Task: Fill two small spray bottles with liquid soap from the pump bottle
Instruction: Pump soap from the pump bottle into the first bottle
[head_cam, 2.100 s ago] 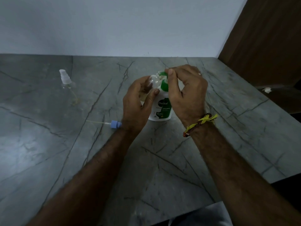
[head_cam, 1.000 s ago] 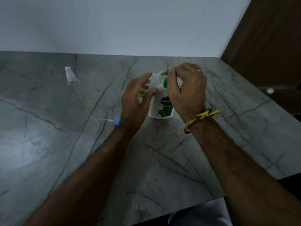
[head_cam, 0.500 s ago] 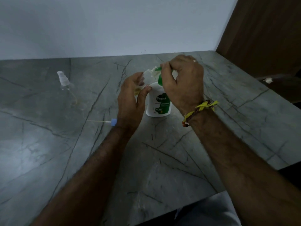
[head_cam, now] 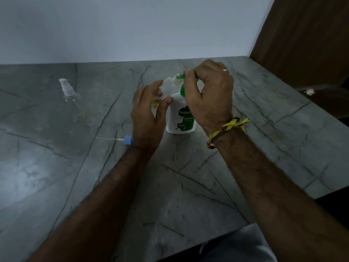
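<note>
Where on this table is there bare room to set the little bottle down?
Bare stone lies in front of the pump bottle, between the forearms, and right of the right hand. It is crowded around the left hand: the blue cap beside its wrist, the capped spray bottle farther left.

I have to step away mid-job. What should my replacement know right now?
Left hand holds an uncapped clear spray bottle tilted, mouth at the green pump nozzle.
Right hand grips the pump head; the soap pump bottle stands on the table.
Blue sprayer cap lies beside the left wrist.
Second bottle, capped, stands far left.
Some yellowish soap in held bottle; finish, recap, check second.
</note>
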